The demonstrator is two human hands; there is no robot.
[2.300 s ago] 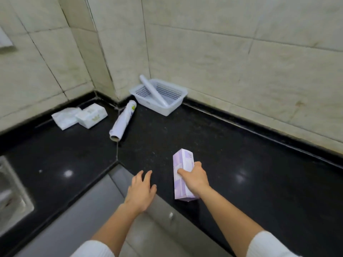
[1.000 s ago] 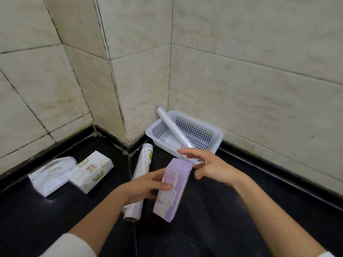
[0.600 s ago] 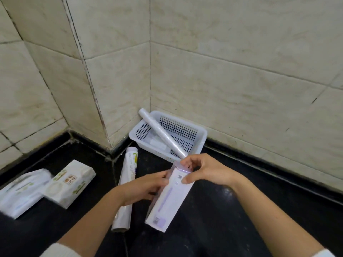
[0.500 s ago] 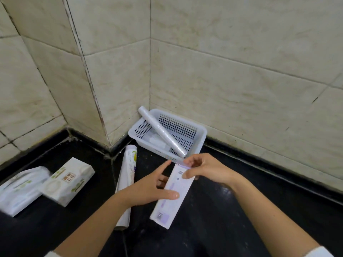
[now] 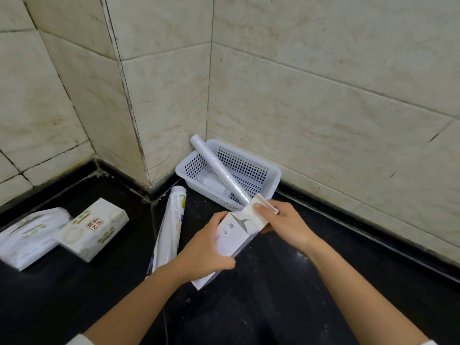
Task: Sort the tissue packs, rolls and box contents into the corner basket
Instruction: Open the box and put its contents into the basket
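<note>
Kitchen corner, black counter (image 5: 286,295). Left hand (image 5: 204,252) clamped round middle of purple-white box (image 5: 230,239); right hand (image 5: 283,225), fingers (image 5: 258,207) pinching open end flap. Box held above counter, long axis slanting up toward corner basket (image 5: 271,180), opened end just beside near rim. Right hand nearer basket. Clear roll (image 5: 219,170) lies diagonally across basket, room beside it. Printed roll (image 5: 171,225), two tissue packs (image 5: 94,227) wait left.

Black counter (image 5: 286,307) (glossy): basket (image 5: 271,179), packs (image 5: 95,229), roll (image 5: 169,230).
</note>
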